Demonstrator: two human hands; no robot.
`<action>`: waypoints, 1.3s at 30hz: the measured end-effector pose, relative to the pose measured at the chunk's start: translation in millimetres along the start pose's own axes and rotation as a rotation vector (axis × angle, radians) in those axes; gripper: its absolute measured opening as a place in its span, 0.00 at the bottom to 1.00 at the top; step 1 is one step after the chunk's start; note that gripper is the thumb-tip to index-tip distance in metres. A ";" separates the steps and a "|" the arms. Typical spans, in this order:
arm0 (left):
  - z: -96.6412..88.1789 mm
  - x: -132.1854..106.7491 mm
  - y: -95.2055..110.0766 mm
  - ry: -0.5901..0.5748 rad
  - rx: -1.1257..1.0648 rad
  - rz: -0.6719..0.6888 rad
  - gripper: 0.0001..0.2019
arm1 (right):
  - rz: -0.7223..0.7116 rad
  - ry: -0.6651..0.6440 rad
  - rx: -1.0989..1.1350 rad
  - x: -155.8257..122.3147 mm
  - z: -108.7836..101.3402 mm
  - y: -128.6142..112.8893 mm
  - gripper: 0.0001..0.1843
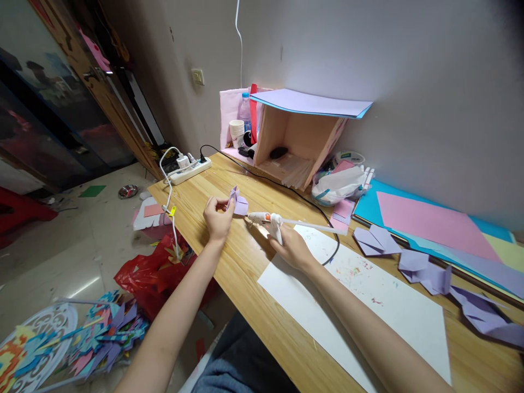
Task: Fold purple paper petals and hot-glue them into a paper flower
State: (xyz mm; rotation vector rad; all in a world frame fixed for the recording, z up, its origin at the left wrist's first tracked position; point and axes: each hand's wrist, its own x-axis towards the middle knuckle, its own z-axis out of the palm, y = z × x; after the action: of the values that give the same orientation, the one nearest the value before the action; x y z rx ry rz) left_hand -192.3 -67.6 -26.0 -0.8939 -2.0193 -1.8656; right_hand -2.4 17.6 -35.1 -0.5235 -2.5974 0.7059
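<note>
My left hand (218, 218) pinches a folded purple paper piece (240, 205) above the wooden table. In my right hand (291, 245) is a white hot glue gun (262, 219), its handle inside my closed fingers. The gun's nozzle points left, close to the lower edge of the folded paper; whether they touch I cannot tell. A long clear glue stick (315, 225) sticks out of the back of the gun. Below my right forearm lies a white sheet of paper (393, 305) with coloured marks.
Several folded purple papers (426, 271) lie along the table's right side, by stacked coloured sheets (434, 218). A black cord (278, 183) crosses the table from a power strip (190, 171). An open box (301, 136) stands against the wall. A red bag (151, 273) hangs beside the left edge.
</note>
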 end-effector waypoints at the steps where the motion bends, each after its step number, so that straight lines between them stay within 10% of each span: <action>1: -0.2 0.0 0.1 0.003 -0.001 -0.001 0.07 | -0.006 0.004 0.012 -0.3 -0.2 -0.4 0.11; 9: -2.6 5.0 -10.0 0.105 -0.134 -0.235 0.10 | 0.170 0.268 0.178 0.6 -3.3 6.8 0.11; 14: 3.0 5.8 -17.6 -0.086 -0.328 -0.447 0.12 | 0.280 0.488 0.188 37.6 -5.9 26.9 0.15; 20: 7.8 0.5 -13.8 -0.424 -0.504 -0.682 0.16 | 0.336 0.366 0.037 78.8 2.8 46.7 0.12; 32: 8.3 -4.2 -6.3 -0.657 -0.489 -0.767 0.16 | 0.314 0.206 -0.084 62.5 -1.0 52.2 0.17; 39: 6.8 -4.0 -5.0 -0.681 -0.515 -0.770 0.16 | 0.297 0.509 0.083 31.0 -12.2 27.5 0.13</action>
State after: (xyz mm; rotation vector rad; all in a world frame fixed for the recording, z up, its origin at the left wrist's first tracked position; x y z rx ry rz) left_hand -190.5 -62.1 -33.3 -1.0757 -2.5680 -2.9032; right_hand -16.4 58.4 -31.8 -0.9391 -2.0306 0.6637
